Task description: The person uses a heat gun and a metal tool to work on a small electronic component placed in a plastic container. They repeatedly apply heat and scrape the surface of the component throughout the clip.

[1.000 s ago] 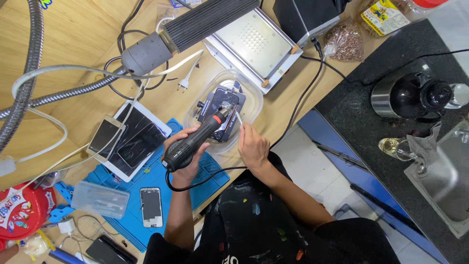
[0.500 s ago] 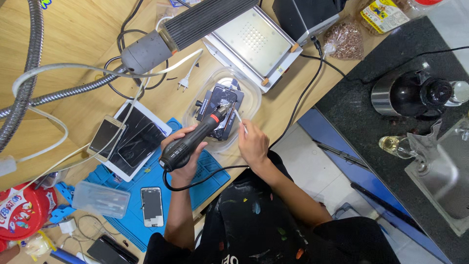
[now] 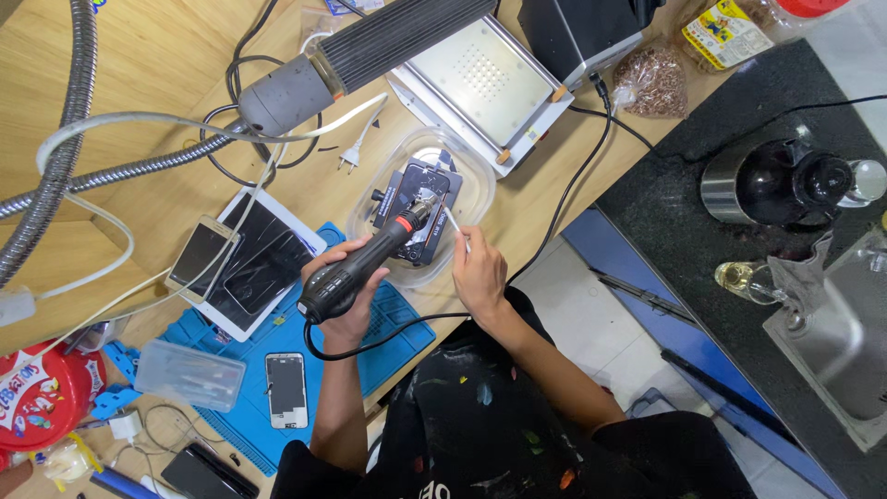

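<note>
Left hand (image 3: 346, 298) grips heat gun (image 3: 365, 263), nozzle over clamped board (image 3: 416, 211) in clear tray (image 3: 480, 189), frame centre. Right hand (image 3: 479, 273) pinches thin white stick (image 3: 456, 228) beside board.

Matt black plastic hot-air tool (image 3: 362, 266), clear glossy plastic tray (image 3: 471, 171), blue rubbery mat (image 3: 277, 337), pale wood bench (image 3: 157, 55).

Black hot-air gun (image 3: 365, 263), orange ring near its metal nozzle, gripped and tilted, nozzle tip over dark phone-board clamp fixture (image 3: 416, 211). Fixture lies flat inside clear plastic tray (image 3: 471, 176) on tabletop. Thin white tweezers (image 3: 456, 228) held pinched, tip at fixture's right edge.
</note>
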